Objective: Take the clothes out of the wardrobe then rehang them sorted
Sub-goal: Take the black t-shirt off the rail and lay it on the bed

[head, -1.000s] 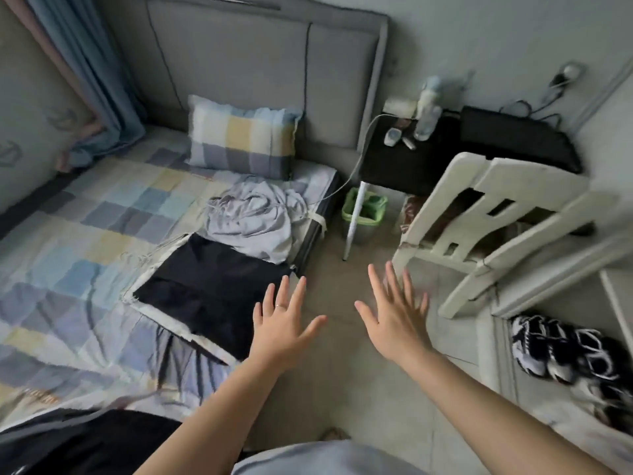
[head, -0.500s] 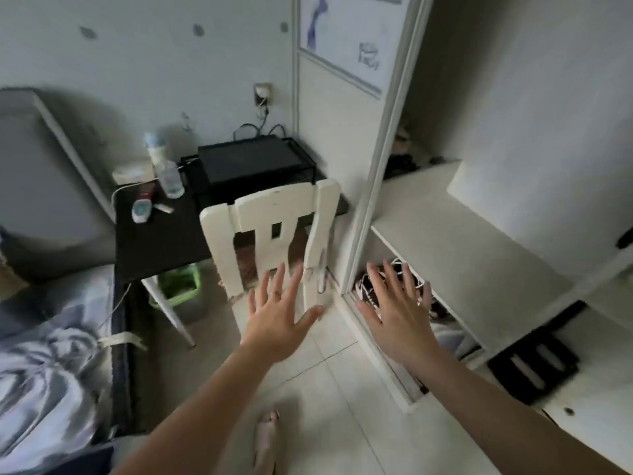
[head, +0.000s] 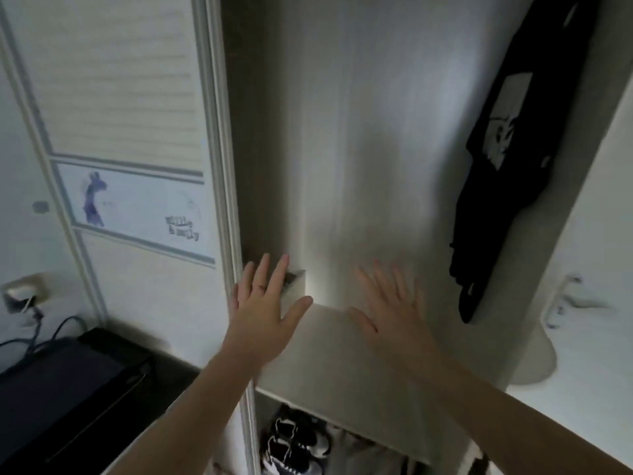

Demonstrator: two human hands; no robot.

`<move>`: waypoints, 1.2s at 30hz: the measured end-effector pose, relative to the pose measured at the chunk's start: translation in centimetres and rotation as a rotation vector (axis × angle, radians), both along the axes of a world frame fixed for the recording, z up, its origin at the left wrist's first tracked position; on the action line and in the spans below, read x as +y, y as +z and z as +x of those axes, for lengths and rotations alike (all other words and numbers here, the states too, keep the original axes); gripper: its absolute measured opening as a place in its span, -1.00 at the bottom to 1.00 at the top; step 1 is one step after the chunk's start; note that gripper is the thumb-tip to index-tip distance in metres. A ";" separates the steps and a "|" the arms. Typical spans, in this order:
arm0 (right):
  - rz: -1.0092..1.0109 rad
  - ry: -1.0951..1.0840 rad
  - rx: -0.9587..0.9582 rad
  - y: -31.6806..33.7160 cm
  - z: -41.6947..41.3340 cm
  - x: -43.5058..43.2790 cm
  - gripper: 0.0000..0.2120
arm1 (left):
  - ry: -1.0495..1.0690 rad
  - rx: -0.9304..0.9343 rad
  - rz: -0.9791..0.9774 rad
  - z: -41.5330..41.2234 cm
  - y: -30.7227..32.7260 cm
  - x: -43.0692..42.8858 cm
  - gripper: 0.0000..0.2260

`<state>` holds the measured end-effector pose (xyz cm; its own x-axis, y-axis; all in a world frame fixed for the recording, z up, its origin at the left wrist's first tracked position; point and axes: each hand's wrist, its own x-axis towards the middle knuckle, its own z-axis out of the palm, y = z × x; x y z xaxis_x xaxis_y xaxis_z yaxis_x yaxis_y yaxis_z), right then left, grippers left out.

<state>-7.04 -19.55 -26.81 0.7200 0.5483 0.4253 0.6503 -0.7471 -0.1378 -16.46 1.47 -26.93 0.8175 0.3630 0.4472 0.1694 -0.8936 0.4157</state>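
Hands [head: 263, 313] [head: 390, 310] now before wardrobe [head: 342, 132]; lettering [head: 182, 228] illegible

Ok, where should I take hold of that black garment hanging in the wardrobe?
Probably grip the black garment high up, near its top; what it hangs from is out of view. Come from the left with the right hand: it hangs limp beside the wardrobe's right side panel, so its left edge is open.

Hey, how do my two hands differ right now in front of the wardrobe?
The left hand wears a ring and looks sharp; the right hand is blurred, no ring visible. The left hand sits by the wardrobe's door frame, the right hand over the shelf. Both are open, fingers spread, holding nothing.
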 end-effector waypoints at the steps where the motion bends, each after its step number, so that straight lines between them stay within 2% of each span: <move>1: 0.010 -0.023 -0.037 1.6 0.8 0.1 -0.20 | -0.036 -0.044 0.003 1.6 1.6 0.5 -0.29; 5: 0.005 -0.120 -0.254 8.2 4.5 -0.3 -0.34 | -0.148 -0.142 0.084 7.7 8.0 1.7 -0.30; 10: 0.012 -0.176 -0.439 17.1 8.1 -1.6 -0.37 | -0.263 -0.221 0.192 14.2 15.8 1.8 -0.30; 15: 0.016 -0.231 -0.548 26.6 11.5 -3.4 -0.37 | -0.337 -0.353 0.211 20.5 23.2 0.0 -0.22; 21: -0.072 -0.350 -0.673 36.4 14.9 -6.0 -0.33 | -0.396 -0.361 0.312 28.4 30.0 -2.8 -0.24; 24: -0.111 -0.436 -0.657 39.8 16.5 -7.1 -0.36 | -0.440 -0.364 0.294 31.6 32.4 -4.6 -0.23; 30: -0.181 -0.651 -0.460 43.7 19.0 -8.2 -0.42 | -0.555 -0.370 0.320 38.0 35.8 -8.6 -0.35; 33: -0.112 -0.714 -0.426 44.4 20.0 -8.1 -0.47 | -0.656 -0.369 0.290 41.1 37.3 -10.5 -0.35; 36: 0.001 -0.740 -0.396 44.8 21.3 -8.1 -0.43 | -0.768 -0.321 0.232 43.7 38.9 -12.8 -0.35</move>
<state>14.26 -27.69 18.03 0.6910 -0.0076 0.7228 -0.0076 -1.0000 -0.0032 27.19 -11.34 11.93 0.6202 -0.3672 0.6932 -0.6105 -0.7809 0.1326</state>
